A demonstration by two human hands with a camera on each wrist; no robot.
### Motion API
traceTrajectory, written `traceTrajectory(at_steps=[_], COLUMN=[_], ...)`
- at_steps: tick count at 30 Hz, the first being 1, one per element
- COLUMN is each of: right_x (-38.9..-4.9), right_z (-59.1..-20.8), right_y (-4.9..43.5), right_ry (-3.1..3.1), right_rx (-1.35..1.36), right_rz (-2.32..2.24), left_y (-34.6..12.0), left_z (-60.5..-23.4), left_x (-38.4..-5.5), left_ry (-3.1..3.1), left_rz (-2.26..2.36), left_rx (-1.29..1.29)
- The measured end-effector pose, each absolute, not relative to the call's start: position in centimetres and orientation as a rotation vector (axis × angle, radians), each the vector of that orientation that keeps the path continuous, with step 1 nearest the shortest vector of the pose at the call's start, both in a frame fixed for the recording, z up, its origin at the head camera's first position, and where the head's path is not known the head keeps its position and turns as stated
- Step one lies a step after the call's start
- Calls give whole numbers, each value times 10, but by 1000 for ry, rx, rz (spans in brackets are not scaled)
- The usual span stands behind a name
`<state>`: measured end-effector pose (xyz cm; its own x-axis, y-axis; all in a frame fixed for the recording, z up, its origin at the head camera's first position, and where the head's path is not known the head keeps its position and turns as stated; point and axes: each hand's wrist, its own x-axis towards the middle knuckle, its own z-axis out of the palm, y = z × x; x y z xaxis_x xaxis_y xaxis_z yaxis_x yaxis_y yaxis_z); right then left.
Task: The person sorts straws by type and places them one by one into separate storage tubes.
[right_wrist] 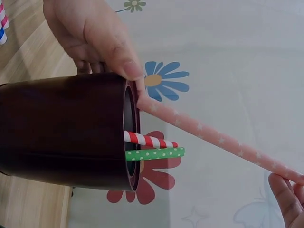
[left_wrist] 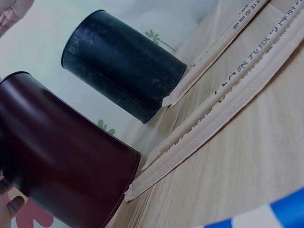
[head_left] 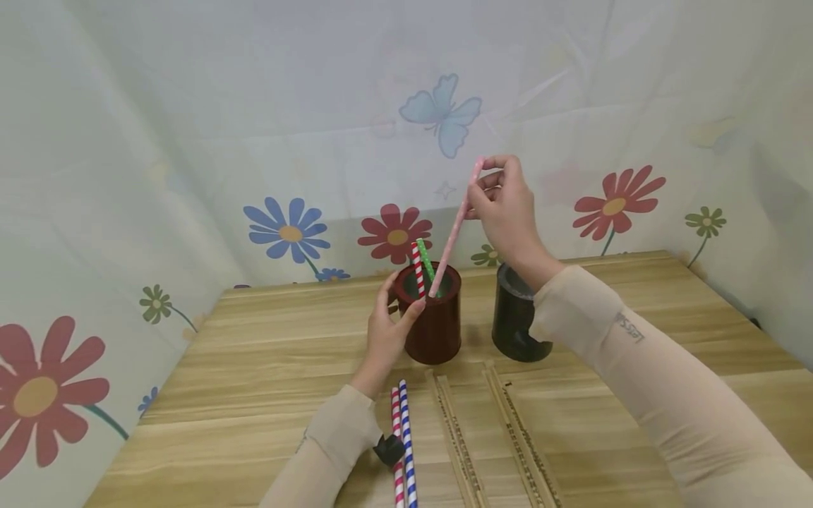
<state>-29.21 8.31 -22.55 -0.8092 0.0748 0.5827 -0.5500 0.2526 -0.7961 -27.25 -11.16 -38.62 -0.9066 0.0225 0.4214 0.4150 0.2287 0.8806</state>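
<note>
My right grip (head_left: pixel 510 212) pinches a pink starred paper straw (head_left: pixel 454 236), tip at the maroon cylindrical cup (head_left: pixel 437 331) my left grip (head_left: pixel 389 328) holds at nine o'clock; red-striped straw (head_left: pixel 418 267), green-dotted straw (right_wrist: pixel 154 153) in, blue-striped straw (head_left: pixel 407 423), six o'clock, seemingly left.

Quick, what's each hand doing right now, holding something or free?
Left hand: holding the reddish-brown cup near its rim.
Right hand: pinching the pink straw near its upper end.

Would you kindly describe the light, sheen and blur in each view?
Head view: muted light, small print on the paper wrappers unreadable; left wrist view: sheen on the dark red cup, blue-striped straw blurred at the bottom edge; right wrist view: stars on the pink straw show clearly.
</note>
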Motion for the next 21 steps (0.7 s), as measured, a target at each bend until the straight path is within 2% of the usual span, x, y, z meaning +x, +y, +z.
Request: traceTrajectory(at_steps=[21], right_x=[-293], right_z=[-281], right_y=[75], right_ry=[-2183], right_rx=[429], right_rz=[1403], left_y=[-111], left_z=[-386], left_x=[-272], left_ry=[-2195], left_rz=[-1743], left_rx=[-378])
